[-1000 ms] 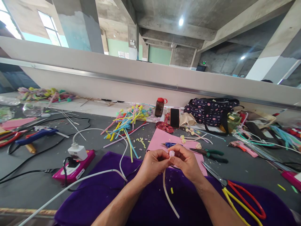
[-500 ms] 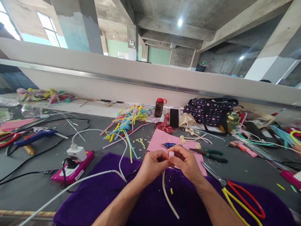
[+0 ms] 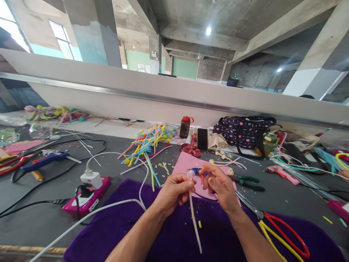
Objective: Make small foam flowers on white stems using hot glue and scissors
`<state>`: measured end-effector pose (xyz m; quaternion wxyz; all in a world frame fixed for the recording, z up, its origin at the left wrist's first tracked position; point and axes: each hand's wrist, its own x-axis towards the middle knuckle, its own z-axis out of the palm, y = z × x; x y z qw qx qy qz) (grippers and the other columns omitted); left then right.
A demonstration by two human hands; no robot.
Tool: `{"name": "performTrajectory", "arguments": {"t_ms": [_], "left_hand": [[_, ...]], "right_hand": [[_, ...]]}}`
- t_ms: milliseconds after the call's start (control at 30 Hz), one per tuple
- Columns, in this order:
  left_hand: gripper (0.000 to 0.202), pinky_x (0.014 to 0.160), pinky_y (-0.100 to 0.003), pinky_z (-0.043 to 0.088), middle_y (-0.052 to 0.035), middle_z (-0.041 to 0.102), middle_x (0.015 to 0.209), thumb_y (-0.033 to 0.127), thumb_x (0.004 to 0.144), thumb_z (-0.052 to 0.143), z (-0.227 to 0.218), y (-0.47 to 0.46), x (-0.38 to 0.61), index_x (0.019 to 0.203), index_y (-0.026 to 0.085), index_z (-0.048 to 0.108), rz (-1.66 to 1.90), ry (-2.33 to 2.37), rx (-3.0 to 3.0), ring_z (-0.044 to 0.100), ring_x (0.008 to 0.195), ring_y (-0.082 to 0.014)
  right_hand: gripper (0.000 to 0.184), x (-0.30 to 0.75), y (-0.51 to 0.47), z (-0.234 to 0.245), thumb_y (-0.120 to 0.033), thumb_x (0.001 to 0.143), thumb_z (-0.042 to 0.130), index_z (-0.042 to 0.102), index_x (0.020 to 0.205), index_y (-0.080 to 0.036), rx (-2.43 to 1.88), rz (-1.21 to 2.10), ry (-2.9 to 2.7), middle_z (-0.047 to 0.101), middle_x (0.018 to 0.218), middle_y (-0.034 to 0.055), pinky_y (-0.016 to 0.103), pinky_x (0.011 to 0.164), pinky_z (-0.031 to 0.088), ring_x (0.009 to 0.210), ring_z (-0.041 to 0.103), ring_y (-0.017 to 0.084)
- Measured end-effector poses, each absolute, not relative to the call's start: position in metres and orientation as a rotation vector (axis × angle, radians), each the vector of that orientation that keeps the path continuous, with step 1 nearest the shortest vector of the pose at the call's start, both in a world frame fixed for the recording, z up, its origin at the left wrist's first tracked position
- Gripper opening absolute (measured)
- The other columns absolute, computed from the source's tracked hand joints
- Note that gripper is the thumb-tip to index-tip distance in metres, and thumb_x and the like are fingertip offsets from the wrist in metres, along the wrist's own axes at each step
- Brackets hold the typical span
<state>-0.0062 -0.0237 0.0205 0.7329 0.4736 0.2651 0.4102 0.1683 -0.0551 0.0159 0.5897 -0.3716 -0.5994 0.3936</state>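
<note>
My left hand is closed on a white fuzzy stem that hangs down over the purple cloth. A small pale rolled bud sits at the stem's top, above my thumb. My right hand is apart from the bud, just to its right, over the pink sheet. Its fingers are curled and pinched on a small blue tool lying there; an orange bit shows by the thumb.
Green-handled pliers and red-and-yellow scissors lie to the right. A pink power strip with white cable sits left. Behind are a pile of coloured stems, a bottle, a phone and a dotted bag.
My hands were together on the bud. Now my right hand has let go and moved right and forward to the blue tool, while my left hand alone keeps the stem.
</note>
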Motion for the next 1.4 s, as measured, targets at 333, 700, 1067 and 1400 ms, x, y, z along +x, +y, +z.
{"name": "performTrajectory", "arguments": {"t_ms": [333, 700, 1067, 1400], "left_hand": [[0.034, 0.027, -0.014, 0.025, -0.0007, 0.061, 0.055, 0.039, 0.057, 0.077, 0.017, -0.020, -0.011, 0.068, 0.010, 0.064, 0.857, 0.451, 0.903, 0.041, 0.029, -0.0027], [0.031, 0.027, -0.012, 0.025, 0.0001, 0.061, 0.053, 0.037, 0.057, 0.078, 0.022, -0.021, -0.005, 0.069, 0.011, 0.065, 0.827, 0.521, 0.940, 0.041, 0.031, -0.0021], [0.027, 0.028, -0.010, 0.026, 0.0008, 0.060, 0.053, 0.034, 0.058, 0.078, 0.019, -0.015, 0.000, 0.065, 0.012, 0.065, 0.788, 0.556, 0.965, 0.041, 0.031, -0.0016], [0.032, 0.027, -0.012, 0.028, -0.0011, 0.063, 0.055, 0.037, 0.058, 0.078, 0.017, -0.022, -0.003, 0.068, 0.010, 0.064, 0.797, 0.441, 0.939, 0.043, 0.030, -0.0030]], "right_hand": [[0.025, 0.167, -0.064, 0.018, -0.035, 0.085, 0.054, 0.057, 0.105, -0.021, -1.003, 0.884, -1.415, 0.060, 0.088, 0.0037, 0.023, 0.047, 0.039, 0.056, 0.052, 0.011], [0.018, 0.286, -0.193, 0.000, -0.032, 0.085, 0.051, 0.064, 0.095, -0.024, -1.782, 0.182, -1.598, 0.066, 0.087, 0.0045, 0.027, 0.062, 0.049, 0.071, 0.062, 0.019], [0.044, 0.340, -0.206, -0.038, -0.023, 0.081, 0.046, 0.050, 0.125, -0.021, -2.248, -0.254, -2.019, 0.059, 0.116, 0.0100, 0.041, 0.087, 0.046, 0.102, 0.057, 0.026], [0.060, 0.357, -0.195, -0.038, -0.014, 0.066, 0.046, 0.047, 0.126, -0.015, -2.300, -0.288, -2.045, 0.061, 0.117, 0.0119, 0.036, 0.078, 0.050, 0.096, 0.063, 0.027]]}}
